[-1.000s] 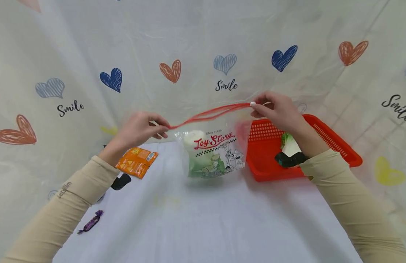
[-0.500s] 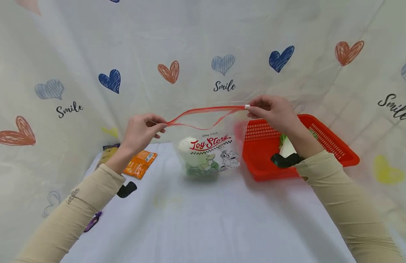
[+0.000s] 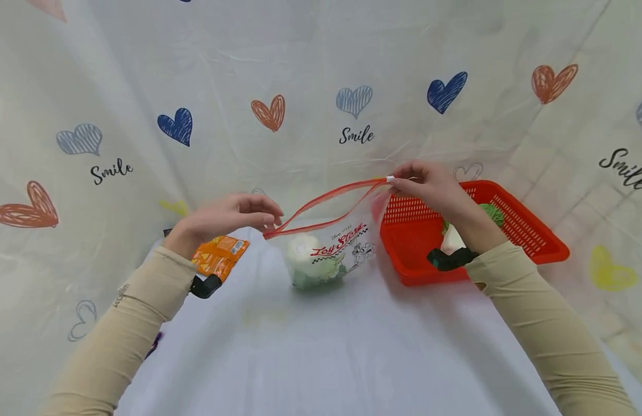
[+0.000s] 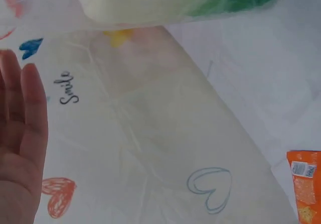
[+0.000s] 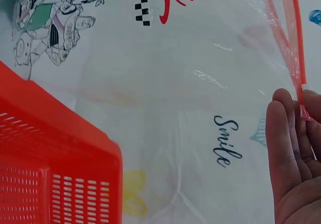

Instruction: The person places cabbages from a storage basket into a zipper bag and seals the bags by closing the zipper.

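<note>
A clear zip bag (image 3: 347, 248) with red edges and "Toy Story" print hangs between my hands in the head view, its mouth gaping. Inside it lies a pale vegetable (image 3: 313, 268), white at one end and green below. My right hand (image 3: 427, 185) pinches the bag's top right corner by the white slider (image 3: 390, 179), thumb against fingers. My left hand (image 3: 230, 215) is at the top left corner, its fingertips right by the red edge and fairly straight. In the left wrist view its straight fingers (image 4: 32, 103) show below the bag.
A red plastic basket (image 3: 411, 271) stands at right, with a leafy white-and-green vegetable (image 3: 452, 240) partly behind my right wrist. An orange snack packet (image 3: 224, 254) lies at left beyond my forearm. A purple-wrapped candy (image 3: 154, 345) shows beside my left sleeve. A white cloth covers the table (image 3: 321, 352).
My left hand has loosened from the red edge, its fingers straightening, and the bag's left corner has dropped. The mouth gapes wider. My right hand keeps its pinch, slightly lower.
</note>
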`<act>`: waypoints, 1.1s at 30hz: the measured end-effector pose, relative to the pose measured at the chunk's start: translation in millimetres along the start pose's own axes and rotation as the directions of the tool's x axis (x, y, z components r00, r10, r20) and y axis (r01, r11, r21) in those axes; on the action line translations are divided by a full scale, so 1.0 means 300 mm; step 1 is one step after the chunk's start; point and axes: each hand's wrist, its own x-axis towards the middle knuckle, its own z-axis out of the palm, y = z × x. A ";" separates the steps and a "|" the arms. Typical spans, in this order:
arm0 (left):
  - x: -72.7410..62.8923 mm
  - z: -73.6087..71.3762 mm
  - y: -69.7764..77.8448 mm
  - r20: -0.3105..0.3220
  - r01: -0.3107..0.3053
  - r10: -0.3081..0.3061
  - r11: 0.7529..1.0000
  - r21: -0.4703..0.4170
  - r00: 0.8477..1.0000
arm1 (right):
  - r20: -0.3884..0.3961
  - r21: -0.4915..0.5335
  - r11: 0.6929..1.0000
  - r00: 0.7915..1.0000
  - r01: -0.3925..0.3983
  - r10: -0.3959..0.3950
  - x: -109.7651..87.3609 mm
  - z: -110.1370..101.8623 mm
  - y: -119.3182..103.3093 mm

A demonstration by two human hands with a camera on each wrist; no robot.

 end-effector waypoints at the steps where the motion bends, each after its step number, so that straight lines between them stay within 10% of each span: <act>1: 0.017 0.007 0.005 -0.004 -0.017 0.017 1.000 0.002 1.000 | -0.001 0.000 1.000 1.000 0.003 -0.003 0.000 0.006 -0.002; 12: 0.186 0.167 0.124 0.080 -0.256 0.244 0.941 0.220 0.966 | 0.000 0.046 0.999 1.000 -0.010 0.010 -0.011 0.046 -0.020; 17: 0.224 0.240 0.124 0.070 -0.230 0.219 0.920 0.317 0.973 | -0.004 0.042 0.999 1.000 0.027 -0.027 -0.015 0.054 -0.023; 23: 0.240 0.299 0.104 -0.085 -0.191 0.219 0.947 0.259 0.972 | -0.024 0.042 0.997 0.998 0.066 -0.065 -0.023 0.071 -0.009; 30: 0.236 0.332 0.121 -0.358 -0.181 0.271 0.947 0.265 0.894 | -0.127 -0.150 0.976 0.976 0.158 -0.178 -0.071 0.102 -0.032; 33: 0.238 0.335 0.121 -0.421 -0.176 0.295 0.938 0.298 0.858 | -0.042 -0.259 0.929 0.958 0.263 -0.283 -0.095 0.112 -0.052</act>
